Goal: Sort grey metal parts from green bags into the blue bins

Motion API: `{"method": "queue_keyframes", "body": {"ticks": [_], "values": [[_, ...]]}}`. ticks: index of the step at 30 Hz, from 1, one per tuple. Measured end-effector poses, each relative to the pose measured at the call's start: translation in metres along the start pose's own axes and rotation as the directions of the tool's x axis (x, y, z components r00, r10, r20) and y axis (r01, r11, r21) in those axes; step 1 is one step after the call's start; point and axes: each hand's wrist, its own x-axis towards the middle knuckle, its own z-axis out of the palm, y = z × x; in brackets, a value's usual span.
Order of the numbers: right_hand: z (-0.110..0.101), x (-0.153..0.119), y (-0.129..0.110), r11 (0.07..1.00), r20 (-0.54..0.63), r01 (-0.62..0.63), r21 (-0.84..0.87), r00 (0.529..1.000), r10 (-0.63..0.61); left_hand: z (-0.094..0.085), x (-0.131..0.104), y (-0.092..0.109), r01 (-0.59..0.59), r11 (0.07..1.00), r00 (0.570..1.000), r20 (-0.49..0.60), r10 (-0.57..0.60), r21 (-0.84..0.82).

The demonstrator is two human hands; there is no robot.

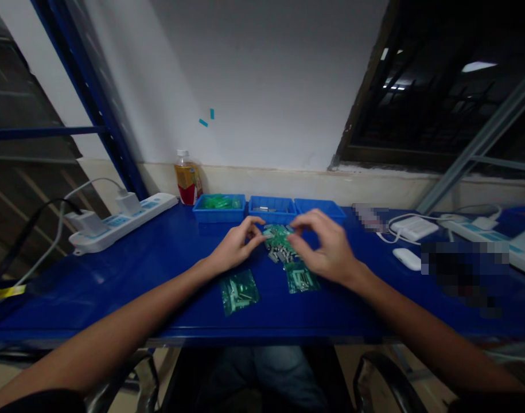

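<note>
My left hand (240, 243) is above the table, its fingers curled and the thumb close to a fingertip. Anything held there is too small to make out. Opposite it, my right hand (326, 244) is curved, with a gap between thumb and index finger and nothing plainly in them. Between the hands, green plastic (279, 236) lies at a pile of small metal parts (280, 253); whether the fingertips touch it I cannot tell. Closer to me are two green clear bags with small parts inside, the left bag (240, 292) and the right bag (302, 278).
Three blue bins line the wall: one with green bags (219, 216), a middle bin (271, 218) with a few small parts, and a right bin (331, 207). A drink bottle (187, 179) stands behind. Power strips (128, 221) with cables lie at both sides; a white case (407, 259) sits right.
</note>
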Motion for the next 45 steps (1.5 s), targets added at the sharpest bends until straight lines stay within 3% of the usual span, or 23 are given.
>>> {"method": "queue_keyframes", "body": {"ticks": [5, 8, 12, 16, 20, 25, 28, 31, 33, 35, 37, 41, 45], "values": [[0.032, 0.011, 0.004, 0.967, 0.038, 0.176, 0.182, 0.982, -0.186, 0.003, 0.000, -0.008, 0.041, 0.982, 0.999, -0.018, -0.045, -0.182], [0.048, 0.013, 0.002, 0.970, 0.033, 0.134, 0.201, 0.989, -0.144, 0.004, 0.000, -0.015, 0.062, 0.974, 0.998, -0.005, -0.065, -0.219], [0.052, 0.007, -0.001, 0.980, 0.052, 0.103, 0.169, 0.992, -0.113, 0.008, 0.000, -0.017, 0.072, 0.966, 0.997, 0.013, -0.071, -0.247], [0.049, 0.003, -0.001, 0.980, -0.006, 0.048, 0.194, 0.999, -0.048, 0.009, 0.000, -0.010, 0.037, 0.984, 0.999, -0.006, -0.039, -0.177], [0.051, 0.003, -0.001, 0.955, -0.043, 0.002, 0.296, 0.999, 0.012, 0.005, -0.001, -0.001, -0.017, 0.999, 0.998, -0.064, 0.019, 0.028], [0.055, 0.001, -0.007, 0.937, -0.098, -0.044, 0.345, 0.992, 0.082, 0.005, -0.001, 0.000, 0.054, 0.995, 0.990, -0.138, -0.041, 0.090], [0.054, 0.004, -0.002, 0.954, -0.123, 0.016, 0.298, 0.992, 0.022, 0.008, 0.003, -0.003, 0.101, 0.992, 0.988, -0.128, -0.091, 0.072], [0.049, 0.022, 0.020, 0.985, -0.036, 0.001, 0.172, 0.999, 0.006, 0.008, 0.012, -0.008, 0.160, 0.983, 0.986, -0.047, -0.157, 0.089], [0.045, 0.042, 0.044, 0.988, 0.104, -0.127, 0.088, 0.988, 0.117, 0.007, 0.018, -0.012, 0.156, 0.972, 0.985, 0.051, -0.168, 0.174], [0.044, 0.065, 0.070, 0.961, 0.256, -0.272, -0.055, 0.926, 0.277, 0.006, 0.021, -0.015, 0.076, 0.954, 0.979, 0.159, -0.126, 0.289], [0.047, 0.086, 0.093, 0.929, 0.339, -0.316, -0.194, 0.867, 0.366, 0.005, 0.021, -0.017, -0.021, 0.927, 0.972, 0.226, -0.070, 0.376], [0.063, 0.109, 0.115, 0.920, 0.422, -0.293, -0.262, 0.822, 0.382, 0.006, 0.015, -0.023, -0.061, 0.884, 0.974, 0.220, -0.048, 0.463], [0.078, 0.111, 0.111, 0.913, 0.449, -0.271, -0.304, 0.805, 0.388, 0.006, 0.009, -0.027, -0.043, 0.873, 0.980, 0.189, -0.057, 0.486]]}}
